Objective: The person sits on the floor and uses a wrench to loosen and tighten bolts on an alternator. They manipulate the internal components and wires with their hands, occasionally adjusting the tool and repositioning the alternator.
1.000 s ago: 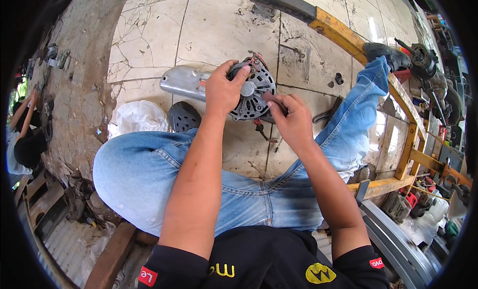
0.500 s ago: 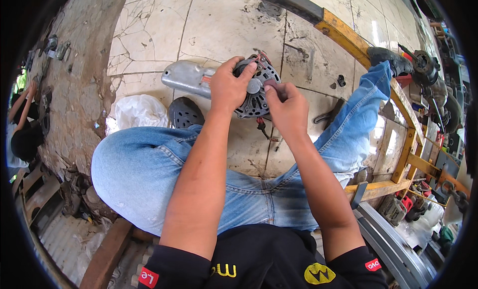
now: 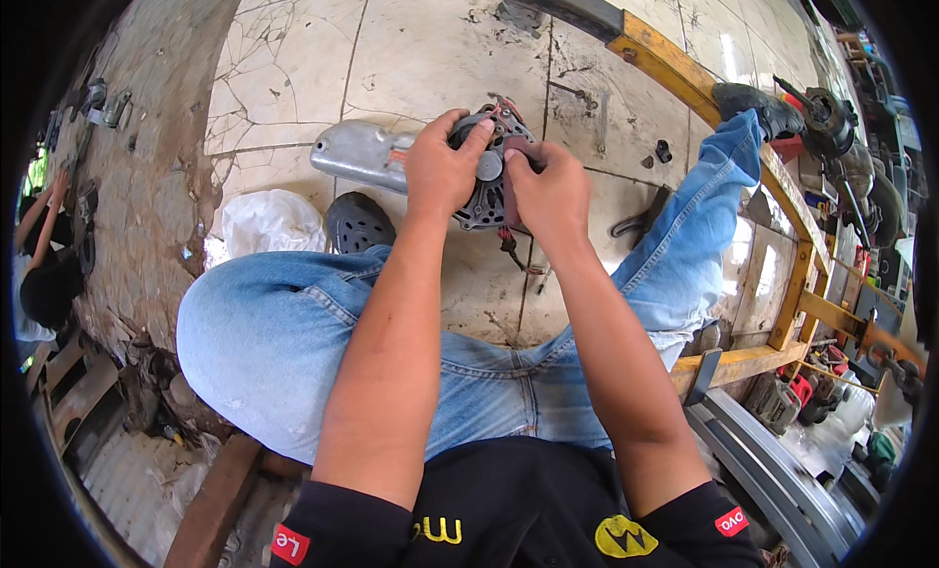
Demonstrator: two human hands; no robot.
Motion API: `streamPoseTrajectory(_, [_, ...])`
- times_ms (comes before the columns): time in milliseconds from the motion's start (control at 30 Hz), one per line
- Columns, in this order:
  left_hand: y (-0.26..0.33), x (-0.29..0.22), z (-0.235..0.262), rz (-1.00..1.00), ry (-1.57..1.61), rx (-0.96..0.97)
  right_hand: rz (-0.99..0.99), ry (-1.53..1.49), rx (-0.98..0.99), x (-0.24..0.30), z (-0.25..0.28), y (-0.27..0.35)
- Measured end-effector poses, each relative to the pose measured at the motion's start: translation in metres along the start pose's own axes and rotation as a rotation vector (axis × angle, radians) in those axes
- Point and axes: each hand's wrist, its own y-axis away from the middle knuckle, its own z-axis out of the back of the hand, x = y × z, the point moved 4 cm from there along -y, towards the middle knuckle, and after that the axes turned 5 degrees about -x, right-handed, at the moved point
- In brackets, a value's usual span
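Observation:
A round grey alternator (image 3: 478,212) with a slotted housing stands on the tiled floor, in front of my crossed legs. My left hand (image 3: 442,167) is closed on its left side, thumb over the top. Between the thumb and fingers of my right hand (image 3: 556,195) is a reddish-brown piece of sandpaper (image 3: 512,204), pressed against the alternator's right face. A short dark wire lead with a red connector (image 3: 507,243) hangs from the near side. Just left of the alternator lies a long grey metal cover (image 3: 354,155), partly hidden by my left hand.
A white plastic bag (image 3: 272,223) and a dark clog (image 3: 360,223) sit left of centre. A yellow metal frame (image 3: 670,65) curves along the right, near greasy machine parts (image 3: 831,123). Another person (image 3: 44,275) is at the far left edge.
My right hand has shifted slightly left, and more of the sandpaper shows beneath its thumb. My left hand keeps its hold on the alternator. The whole view has moved a little.

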Motion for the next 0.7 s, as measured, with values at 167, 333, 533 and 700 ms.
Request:
streamPoseTrajectory(167, [0.0,0.0,-0.001,-0.007,-0.005,0.002,-0.053,0.069,0.156,0.0,0.007,0.008])
streamPoseTrajectory(333, [0.001,-0.003,-0.002,-0.006,-0.009,0.021,-0.003,-0.085,0.084,-0.02,0.013,-0.001])
streamPoseTrajectory(533, [-0.002,0.0,-0.005,-0.025,-0.003,0.016,0.099,-0.054,-0.011,-0.009,0.001,0.005])
streamPoseTrajectory(700, [-0.001,-0.003,-0.002,0.0,-0.05,0.032,-0.028,-0.074,0.127,-0.004,0.009,0.01])
